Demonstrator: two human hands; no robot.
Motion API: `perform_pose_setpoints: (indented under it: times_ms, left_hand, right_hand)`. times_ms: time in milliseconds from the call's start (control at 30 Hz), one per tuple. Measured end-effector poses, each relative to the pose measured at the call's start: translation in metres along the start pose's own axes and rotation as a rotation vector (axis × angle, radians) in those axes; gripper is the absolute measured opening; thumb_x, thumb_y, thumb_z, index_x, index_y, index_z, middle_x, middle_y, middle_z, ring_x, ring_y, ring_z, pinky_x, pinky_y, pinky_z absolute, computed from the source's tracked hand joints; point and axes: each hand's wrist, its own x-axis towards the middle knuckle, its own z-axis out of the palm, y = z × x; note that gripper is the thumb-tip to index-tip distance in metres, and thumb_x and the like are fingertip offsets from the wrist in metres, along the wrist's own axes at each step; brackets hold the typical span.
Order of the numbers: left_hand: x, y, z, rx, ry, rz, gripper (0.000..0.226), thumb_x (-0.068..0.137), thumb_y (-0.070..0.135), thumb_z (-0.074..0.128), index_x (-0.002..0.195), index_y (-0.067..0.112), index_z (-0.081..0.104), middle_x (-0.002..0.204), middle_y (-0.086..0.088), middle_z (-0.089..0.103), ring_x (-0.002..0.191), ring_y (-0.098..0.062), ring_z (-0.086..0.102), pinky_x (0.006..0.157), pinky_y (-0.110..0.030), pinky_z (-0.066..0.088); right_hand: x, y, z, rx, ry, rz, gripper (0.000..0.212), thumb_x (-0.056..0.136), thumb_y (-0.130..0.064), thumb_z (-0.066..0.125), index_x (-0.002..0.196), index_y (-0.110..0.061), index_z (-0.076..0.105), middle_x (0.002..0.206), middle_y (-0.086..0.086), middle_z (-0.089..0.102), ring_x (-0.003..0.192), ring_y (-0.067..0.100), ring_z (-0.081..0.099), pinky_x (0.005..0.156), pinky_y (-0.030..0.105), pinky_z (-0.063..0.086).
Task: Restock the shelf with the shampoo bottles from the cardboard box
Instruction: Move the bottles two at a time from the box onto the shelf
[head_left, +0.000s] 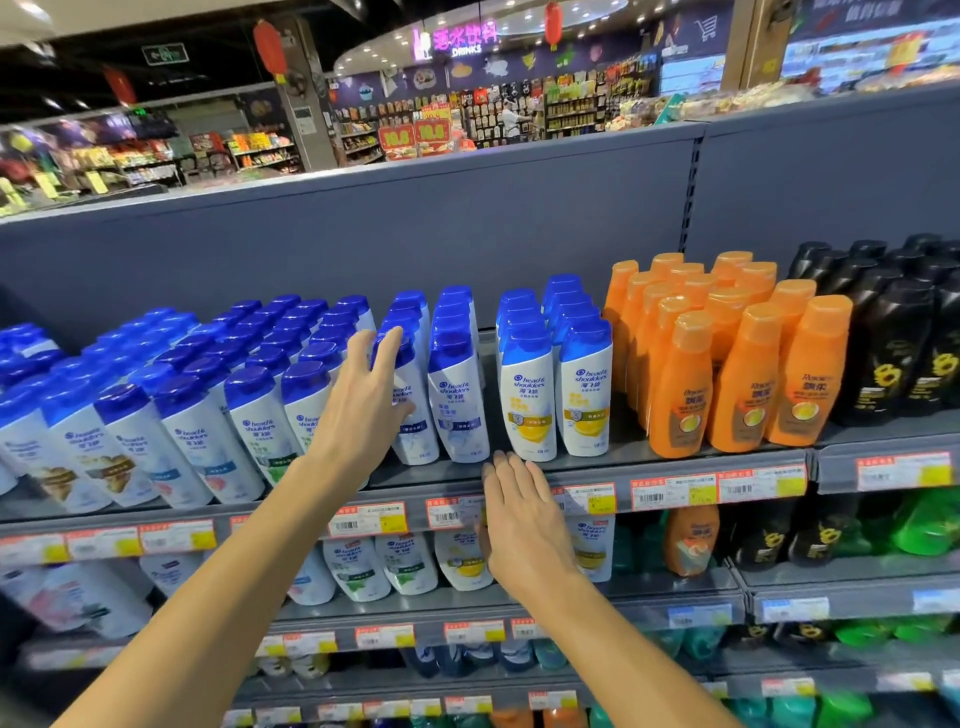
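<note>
The shampoo bottles (457, 395) stand upright in rows on the top shelf (675, 460), white with blue caps, and the left hand (363, 405) lies with spread, straight fingers against the front bottle (410, 410) of one row, not curled round it. The right hand (519, 525) is flat and open in front of the shelf edge, just beside the price tags (587, 499), holding nothing. I judge the step to be tidying a row; the next move calls for another bottle, but the cardboard box is not in view.

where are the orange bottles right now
In the head view, the orange bottles stand on the top shelf, right of centre, between the yellow-label white bottles and the black bottles.
</note>
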Motion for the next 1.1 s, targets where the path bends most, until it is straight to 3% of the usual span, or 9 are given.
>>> perform_pose_setpoints:
  times_ms: [67, 167, 233, 300, 433, 600, 767, 1000, 1100]
  left_hand:
    - [-0.008, -0.001, -0.002, 0.013, 0.005, 0.006, 0.087, 0.078, 0.005, 0.078, 0.147, 0.012, 0.026, 0.155, -0.019, 0.017, 0.116, -0.038, 0.055, 0.094, -0.047, 0.049]
    - [-0.032, 0.006, -0.015, 0.038, 0.061, 0.058, 0.074, 0.083, 0.006, 0.073, 0.145, 0.006, 0.032, 0.151, -0.021, 0.031, 0.134, -0.036, 0.041, 0.097, -0.044, 0.05]
    - [-0.056, 0.01, -0.025, 0.072, 0.13, 0.117, 0.057, 0.086, 0.01, 0.069, 0.136, 0.002, 0.043, 0.142, -0.018, 0.043, 0.123, -0.034, 0.051, 0.084, -0.038, 0.051]
    - [-0.082, 0.006, -0.031, 0.114, 0.175, 0.173, 0.04, 0.088, 0.014, 0.066, 0.123, 0.0, 0.052, 0.125, -0.017, 0.055, 0.104, -0.031, 0.059, 0.074, -0.033, 0.049]
    - [-0.138, -0.028, -0.033, 0.177, 0.16, 0.201, 0.024, 0.093, 0.017, 0.06, 0.104, -0.004, 0.06, 0.099, -0.018, 0.063, 0.086, -0.034, 0.061, 0.069, -0.038, 0.049]
    - [-0.221, -0.097, -0.022, 0.161, 0.04, 0.043, 0.016, 0.095, 0.017, 0.056, 0.092, 0.002, 0.059, 0.084, -0.014, 0.059, 0.076, -0.031, 0.056, 0.064, -0.036, 0.044]
    - [-0.337, -0.185, 0.006, 0.14, -0.221, -0.295, 0.014, 0.088, 0.014, 0.065, 0.091, 0.001, 0.061, 0.094, -0.014, 0.058, 0.088, -0.033, 0.056, 0.072, -0.042, 0.05]
    - [-0.475, -0.3, 0.068, 0.005, -0.536, -0.616, 0.022, 0.085, 0.022, 0.061, 0.097, 0.003, 0.062, 0.104, -0.014, 0.059, 0.096, -0.035, 0.057, 0.078, -0.043, 0.052]
    - [-0.527, -0.338, 0.118, -0.084, -0.78, -0.715, 0.022, 0.086, 0.021, 0.056, 0.1, 0.005, 0.059, 0.111, -0.017, 0.054, 0.1, -0.039, 0.055, 0.081, -0.046, 0.05]
  right_hand:
    - [0.002, 0.002, 0.002, -0.021, 0.019, -0.012, 0.084, 0.061, -0.024, 0.082, 0.133, 0.004, 0.051, 0.137, 0.024, 0.052, 0.127, 0.038, 0.049, 0.112, 0.049, 0.034]
    - [0.005, 0.005, 0.008, -0.046, 0.069, -0.039, 0.07, 0.076, -0.03, 0.069, 0.133, 0.007, 0.05, 0.136, 0.028, 0.052, 0.124, 0.042, 0.051, 0.117, 0.047, 0.012]
    - [0.006, 0.006, 0.012, -0.07, 0.057, -0.06, 0.066, 0.09, -0.034, 0.046, 0.14, 0.008, 0.038, 0.144, 0.029, 0.042, 0.133, 0.044, 0.041, 0.117, 0.047, 0.002]
    - [0.004, 0.006, 0.011, -0.04, 0.057, -0.064, 0.067, 0.092, -0.036, 0.035, 0.141, 0.009, 0.036, 0.144, 0.031, 0.041, 0.136, 0.045, 0.037, 0.116, 0.049, 0.01]
    - [-0.006, -0.014, -0.005, 0.049, 0.055, -0.03, 0.072, 0.09, -0.034, 0.057, 0.145, 0.004, 0.031, 0.152, 0.025, 0.031, 0.144, 0.038, 0.022, 0.12, 0.049, 0.011]
    - [-0.027, -0.093, -0.005, 0.328, 0.173, -0.115, 0.042, 0.091, -0.031, 0.055, 0.122, -0.002, 0.055, 0.124, 0.017, 0.057, 0.118, 0.037, 0.05, 0.098, 0.048, 0.039]
    - [-0.053, -0.212, 0.05, 0.64, -0.251, -0.101, 0.024, 0.096, -0.034, 0.05, 0.107, -0.015, 0.059, 0.102, 0.0, 0.063, 0.093, 0.022, 0.057, 0.073, 0.035, 0.045]
    - [-0.133, -0.358, 0.197, 0.569, -0.945, 0.084, 0.025, 0.096, -0.03, 0.05, 0.088, -0.007, 0.055, 0.076, 0.009, 0.058, 0.071, 0.029, 0.056, 0.06, 0.041, 0.046]
    - [-0.171, -0.403, 0.258, 0.488, -1.078, 0.176, 0.019, 0.097, -0.027, 0.049, 0.094, -0.009, 0.055, 0.087, 0.014, 0.062, 0.083, 0.034, 0.059, 0.059, 0.038, 0.038]
